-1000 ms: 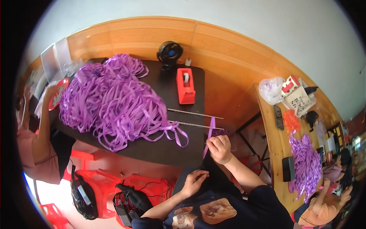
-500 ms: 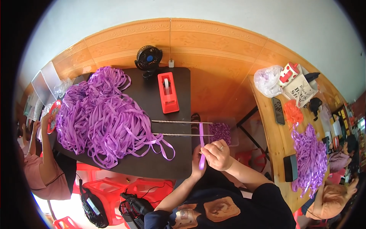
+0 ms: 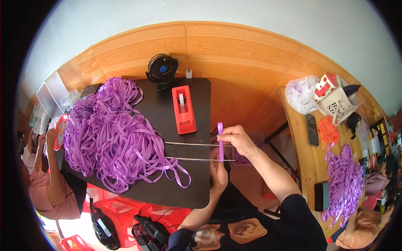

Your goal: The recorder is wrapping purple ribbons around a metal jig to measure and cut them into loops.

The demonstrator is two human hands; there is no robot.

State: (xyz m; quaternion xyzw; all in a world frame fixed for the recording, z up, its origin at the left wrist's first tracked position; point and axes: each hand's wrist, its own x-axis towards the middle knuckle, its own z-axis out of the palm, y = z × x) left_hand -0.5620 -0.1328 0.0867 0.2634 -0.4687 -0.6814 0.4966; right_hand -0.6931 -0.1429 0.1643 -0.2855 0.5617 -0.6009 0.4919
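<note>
Two thin twisted metal rods (image 3: 188, 159) reach out side by side past the right edge of the black table. A narrow purple ribbon (image 3: 221, 146) crosses them, its folded upper end standing beyond the far rod. My right hand (image 3: 238, 139) pinches this ribbon near the far rod, fingers closed. Just below the near rod is my left hand (image 3: 218, 173), close to the ribbon's lower part. Its fingers are partly hidden behind ribbon and rod, so their grip is unclear. Left of the rods lies a big heap of purple ribbon (image 3: 121, 142), one loop trailing toward them.
A red tape dispenser (image 3: 184, 111) and a small black fan (image 3: 162, 69) stand on the black table (image 3: 167, 192). Below the rod ends, a clear bin (image 3: 240, 157) holds purple pieces. The wooden table (image 3: 299, 125) at right bears more ribbon and bags. Other people sit left and right.
My right hand has moved from below the near rod up to the far rod, drawing the ribbon's end upward. My left hand stays near the lower rod. The whole view has shifted slightly.
</note>
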